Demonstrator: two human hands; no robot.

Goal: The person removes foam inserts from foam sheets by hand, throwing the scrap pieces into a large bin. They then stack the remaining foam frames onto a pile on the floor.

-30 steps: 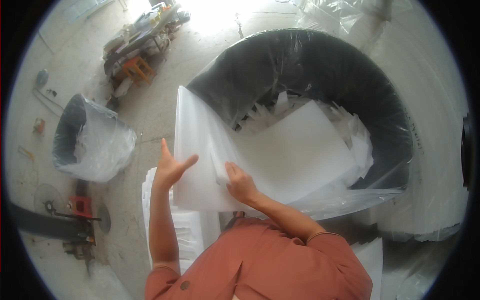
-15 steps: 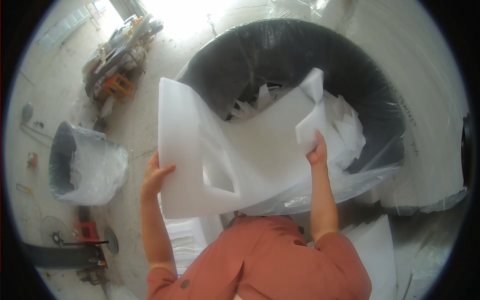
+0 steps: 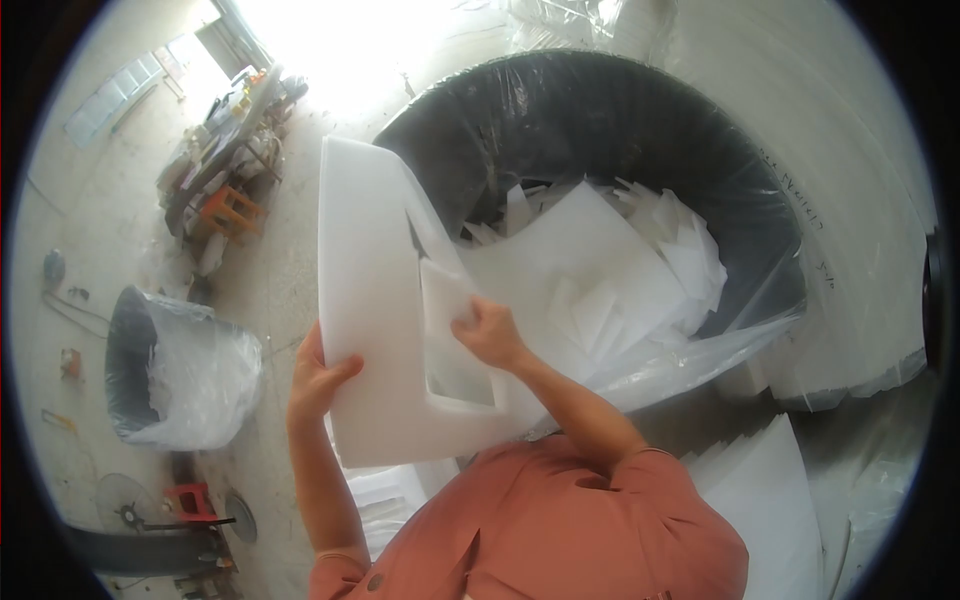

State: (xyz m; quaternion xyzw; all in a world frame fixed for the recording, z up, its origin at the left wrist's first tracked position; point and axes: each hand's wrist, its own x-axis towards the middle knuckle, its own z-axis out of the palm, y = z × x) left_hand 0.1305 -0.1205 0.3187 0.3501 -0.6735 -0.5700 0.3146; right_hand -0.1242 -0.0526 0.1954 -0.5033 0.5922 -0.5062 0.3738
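White foam sheet with cutout (image 3: 370, 300), left of centre, near large round dark-walled bin (image 3: 600, 100); left hand (image 3: 318, 380) gripping its left edge; right hand (image 3: 492, 335), earlier over the bin with a folded piece, now pinching the inner flap (image 3: 442, 310); newly visible: loose white offcuts (image 3: 595, 320) inside the bin

One head cam, worn on my head, looks forward and steeply down past my red shirt (image 3: 570, 520). My left hand (image 3: 322, 378) and right hand (image 3: 490, 333) sit close, mid-frame, with the white sheet (image 3: 372, 300). Big lined bin (image 3: 600, 110) just ahead, toward the right; small bin (image 3: 205, 375) farther off, left. Bright floor at top. Wide round view, curved edges, dark corners.
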